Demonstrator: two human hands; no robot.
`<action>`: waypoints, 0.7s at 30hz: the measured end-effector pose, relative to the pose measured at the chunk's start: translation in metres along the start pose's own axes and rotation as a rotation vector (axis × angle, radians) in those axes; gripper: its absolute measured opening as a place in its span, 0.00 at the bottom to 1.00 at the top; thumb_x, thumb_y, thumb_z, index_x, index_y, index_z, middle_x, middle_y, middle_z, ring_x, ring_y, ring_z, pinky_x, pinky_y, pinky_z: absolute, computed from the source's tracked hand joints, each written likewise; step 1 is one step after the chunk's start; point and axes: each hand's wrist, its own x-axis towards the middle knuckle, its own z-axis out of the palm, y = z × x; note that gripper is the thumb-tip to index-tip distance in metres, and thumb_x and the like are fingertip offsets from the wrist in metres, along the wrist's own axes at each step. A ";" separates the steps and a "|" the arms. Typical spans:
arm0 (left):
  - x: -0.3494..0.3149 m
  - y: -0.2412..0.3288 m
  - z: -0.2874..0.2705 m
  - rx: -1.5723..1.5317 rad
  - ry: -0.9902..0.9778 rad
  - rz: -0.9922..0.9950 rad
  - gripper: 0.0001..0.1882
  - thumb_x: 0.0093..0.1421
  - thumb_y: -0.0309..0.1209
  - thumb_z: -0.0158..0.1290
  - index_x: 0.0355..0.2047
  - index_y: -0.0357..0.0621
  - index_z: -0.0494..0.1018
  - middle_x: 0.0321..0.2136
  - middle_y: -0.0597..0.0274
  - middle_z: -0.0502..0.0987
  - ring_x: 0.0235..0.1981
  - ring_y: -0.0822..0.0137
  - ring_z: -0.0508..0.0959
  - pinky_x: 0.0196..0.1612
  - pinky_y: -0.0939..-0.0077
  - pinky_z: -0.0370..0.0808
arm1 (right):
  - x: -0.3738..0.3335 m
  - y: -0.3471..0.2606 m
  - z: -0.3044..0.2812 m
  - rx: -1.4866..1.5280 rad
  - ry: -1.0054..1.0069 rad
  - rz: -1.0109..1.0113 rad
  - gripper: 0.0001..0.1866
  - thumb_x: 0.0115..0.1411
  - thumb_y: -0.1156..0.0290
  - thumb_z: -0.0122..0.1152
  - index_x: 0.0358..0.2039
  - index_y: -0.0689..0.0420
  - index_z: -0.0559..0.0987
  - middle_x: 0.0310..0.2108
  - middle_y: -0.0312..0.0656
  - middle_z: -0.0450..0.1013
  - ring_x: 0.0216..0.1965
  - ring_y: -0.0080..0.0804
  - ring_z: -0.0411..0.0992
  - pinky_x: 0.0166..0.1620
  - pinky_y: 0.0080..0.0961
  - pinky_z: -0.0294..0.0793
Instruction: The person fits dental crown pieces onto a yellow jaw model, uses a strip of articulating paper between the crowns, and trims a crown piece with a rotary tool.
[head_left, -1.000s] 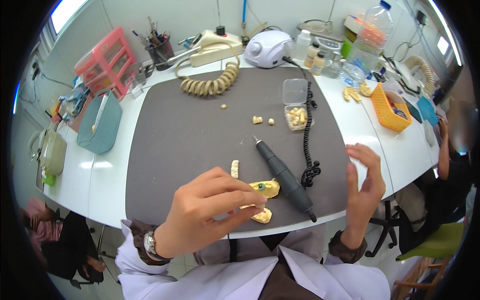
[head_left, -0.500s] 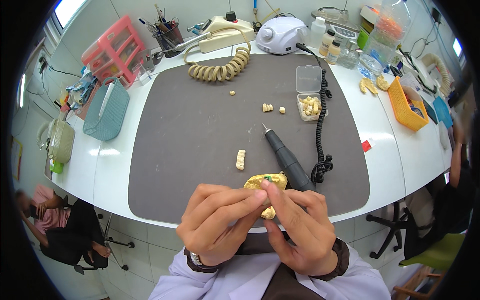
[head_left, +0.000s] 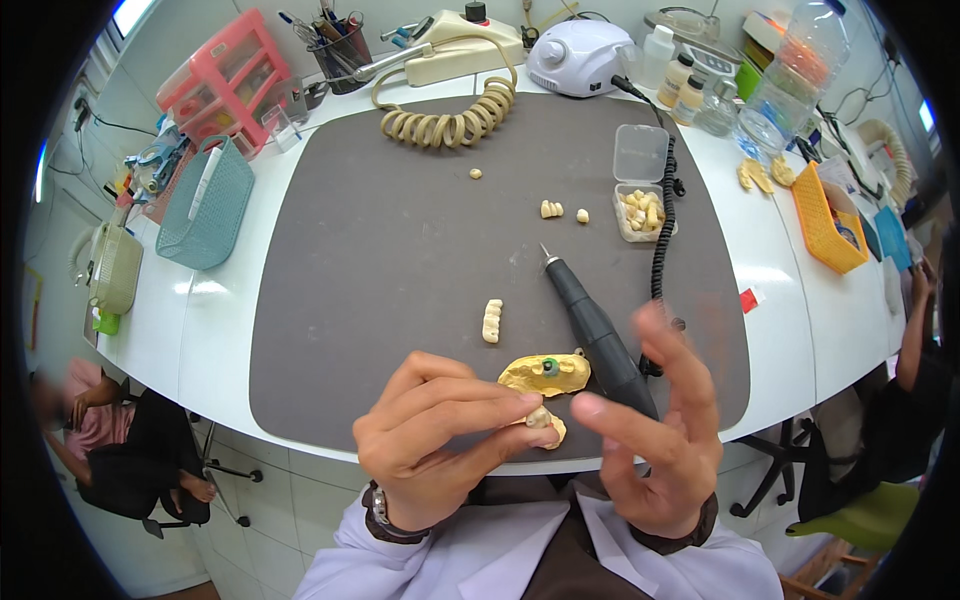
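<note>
My left hand (head_left: 430, 435) pinches a small whitish tooth-shaped dental crown (head_left: 538, 416) between thumb and fingertips. My right hand (head_left: 665, 450) is apart from it on the right, fingers spread and partly blurred, holding nothing. Just beyond my hands a yellow plaster dental model (head_left: 520, 377) lies on the mat, with a green patch (head_left: 551, 369) on its ridge. Behind the crown shows another small yellow plaster piece (head_left: 557, 434), partly hidden by my left fingertips. A black handpiece (head_left: 592, 325) with a thin metal tip rests beyond my right hand. Left of it lies a cream row of joined teeth (head_left: 492, 321).
On the grey mat (head_left: 380, 250) lie loose tooth pieces (head_left: 552, 209) and an open clear box (head_left: 640, 213) of teeth. A coiled black cord (head_left: 660, 250) runs past the box. Baskets stand on both sides, one teal (head_left: 205, 215), one orange (head_left: 830, 225). Other people sit left and right.
My right hand has let go and moved right, its fingers opening out. My left hand keeps hold of the crown, which now shows. The view has shifted slightly.
</note>
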 end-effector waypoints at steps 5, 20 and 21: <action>-0.003 -0.006 -0.003 -0.020 -0.035 0.015 0.14 0.40 0.30 0.71 0.30 0.42 0.83 0.25 0.66 0.83 0.25 0.69 0.75 0.30 0.79 0.70 | 0.004 0.005 0.003 0.099 -0.155 -0.030 0.24 0.39 0.79 0.72 0.42 0.52 0.85 0.35 0.35 0.77 0.35 0.31 0.74 0.35 0.22 0.74; -0.007 -0.004 0.002 -0.241 -0.087 -0.238 0.12 0.53 0.14 0.56 0.36 0.39 0.80 0.32 0.61 0.82 0.29 0.66 0.77 0.36 0.75 0.71 | 0.015 0.024 -0.004 0.628 -0.233 0.335 0.11 0.46 0.80 0.71 0.33 0.58 0.84 0.32 0.40 0.80 0.35 0.30 0.78 0.39 0.24 0.73; -0.007 -0.006 0.002 -0.191 -0.050 -0.215 0.13 0.52 0.13 0.55 0.37 0.39 0.80 0.32 0.60 0.82 0.29 0.65 0.77 0.36 0.75 0.71 | 0.016 0.026 -0.007 0.690 -0.231 0.378 0.11 0.48 0.83 0.69 0.33 0.62 0.81 0.34 0.46 0.80 0.39 0.33 0.78 0.44 0.26 0.74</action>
